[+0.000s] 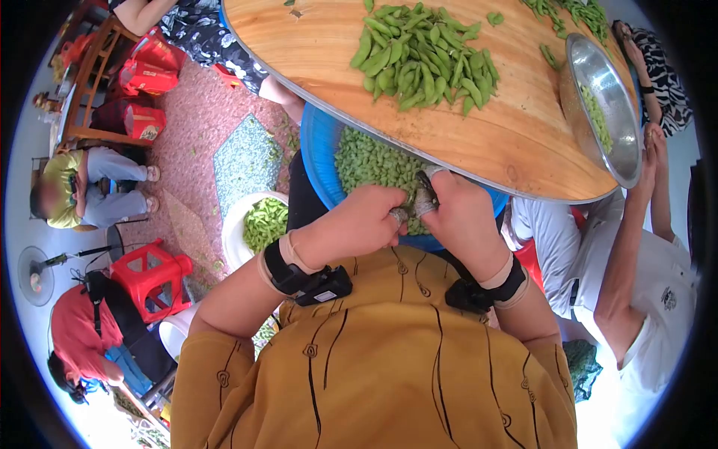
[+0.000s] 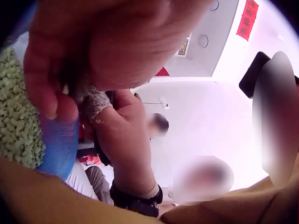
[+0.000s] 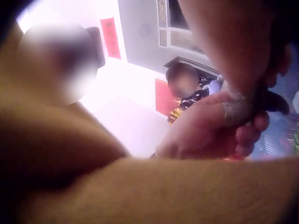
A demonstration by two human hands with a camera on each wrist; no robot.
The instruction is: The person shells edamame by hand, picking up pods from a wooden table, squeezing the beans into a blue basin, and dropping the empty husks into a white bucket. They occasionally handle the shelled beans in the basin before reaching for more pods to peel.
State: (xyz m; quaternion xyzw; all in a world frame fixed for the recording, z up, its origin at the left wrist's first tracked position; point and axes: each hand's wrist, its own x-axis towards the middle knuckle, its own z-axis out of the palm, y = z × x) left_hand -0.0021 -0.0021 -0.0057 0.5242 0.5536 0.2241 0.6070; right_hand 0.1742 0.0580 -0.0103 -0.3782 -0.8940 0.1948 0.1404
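Observation:
Over the blue basin (image 1: 317,168), my left hand (image 1: 363,218) and right hand (image 1: 465,218) meet with fingers curled and thumbs close together. Grey wraps cover parts of the thumbs and a finger. Between the fingertips both hands pinch a soybean pod, mostly hidden; a small pale bit shows by the left fingers in the left wrist view. Shelled green soybeans (image 1: 372,159) fill the basin below. The right wrist view shows the left hand (image 3: 201,125) with fingers bent, next to the dark-wrapped right fingertips.
The round wooden table (image 1: 299,41) overhangs the basin's far side. On it lie a pile of soybean pods (image 1: 422,63) and a tilted metal bowl (image 1: 627,146) of beans. A white bucket (image 1: 233,228) of pods stands left, near a red stool (image 1: 153,280). Other people sit around.

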